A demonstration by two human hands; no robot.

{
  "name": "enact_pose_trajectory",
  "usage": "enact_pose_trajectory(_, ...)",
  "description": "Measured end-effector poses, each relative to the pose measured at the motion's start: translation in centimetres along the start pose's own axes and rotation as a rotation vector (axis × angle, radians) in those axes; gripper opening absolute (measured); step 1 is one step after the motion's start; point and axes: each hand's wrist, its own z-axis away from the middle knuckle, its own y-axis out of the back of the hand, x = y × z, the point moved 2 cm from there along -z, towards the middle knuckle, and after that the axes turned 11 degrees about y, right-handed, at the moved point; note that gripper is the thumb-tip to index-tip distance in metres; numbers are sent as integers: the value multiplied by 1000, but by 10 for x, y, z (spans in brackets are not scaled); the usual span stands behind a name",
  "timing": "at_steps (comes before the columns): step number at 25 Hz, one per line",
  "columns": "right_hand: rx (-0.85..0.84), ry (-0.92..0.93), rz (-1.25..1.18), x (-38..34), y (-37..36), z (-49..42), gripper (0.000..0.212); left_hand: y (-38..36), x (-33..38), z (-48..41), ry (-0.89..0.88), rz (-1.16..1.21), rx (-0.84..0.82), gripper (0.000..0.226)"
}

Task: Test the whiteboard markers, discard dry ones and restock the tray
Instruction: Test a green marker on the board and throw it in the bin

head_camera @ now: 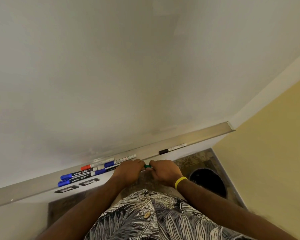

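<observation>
1. We faced the whiteboard [111, 75], its tray [203, 135] running along the bottom edge.
2. A dark bin [208, 181] stood on the floor below the tray's right end.
3. Our left hand [129, 170] and right hand [165, 172] met just before the tray, each curled round one end of the green marker [147, 166].
4. Blue markers [73, 174] and a red marker [87, 167] lay bunched in the tray, left of our hands.
5. A black marker [171, 148] lay alone farther right.
</observation>
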Motion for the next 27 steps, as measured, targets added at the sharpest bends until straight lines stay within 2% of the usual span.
enact_pose_trajectory(3, 52, -158, -78, 22, 1, 18, 43, 1, -11, 0, 28, 40, 21, 25)
enact_pose_trajectory(6, 60, -281, -155, 49, -3, 42, 38, 9, -30, -5, 86, 21, 90, 24)
enact_pose_trajectory(10, 126, -273, -285, 47, -4, 42, 32, 14, -21, -30, 150, 5, 99, 27)
enact_pose_trajectory(18, 349, -242, -501, 40, 19, 31, 31, 1, -6, -57, 210, -70, 19, 21)
enact_pose_trajectory(27, 375, -272, -514, 50, 20, 38, 29, -1, -3, -59, 210, -39, 15, 22)
